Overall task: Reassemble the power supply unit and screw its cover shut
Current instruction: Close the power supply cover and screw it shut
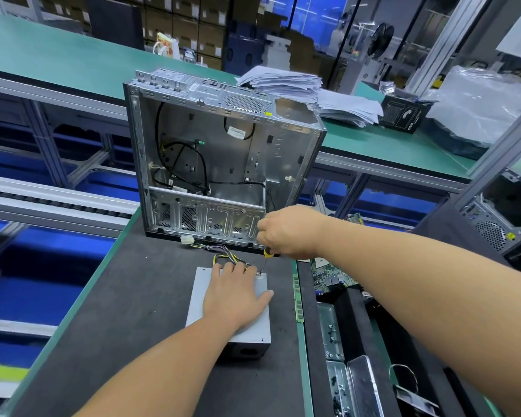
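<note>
The grey power supply unit (254, 332) lies flat on the dark mat, its cover on top. My left hand (233, 296) presses flat on that cover with fingers spread. My right hand (286, 231) grips a screwdriver (265, 260) with a yellow and black handle, held nearly upright. Its tip sits on a screw (259, 274) at the cover's far right corner. A bundle of yellow and black cables (223, 254) runs out from the unit's far side to a white connector (186, 239).
An open, empty computer case (223, 164) stands right behind the unit. A circuit board (328, 273) and metal trays with screws (334, 383) lie to the right. Paper stacks (313, 91) sit on the green bench behind.
</note>
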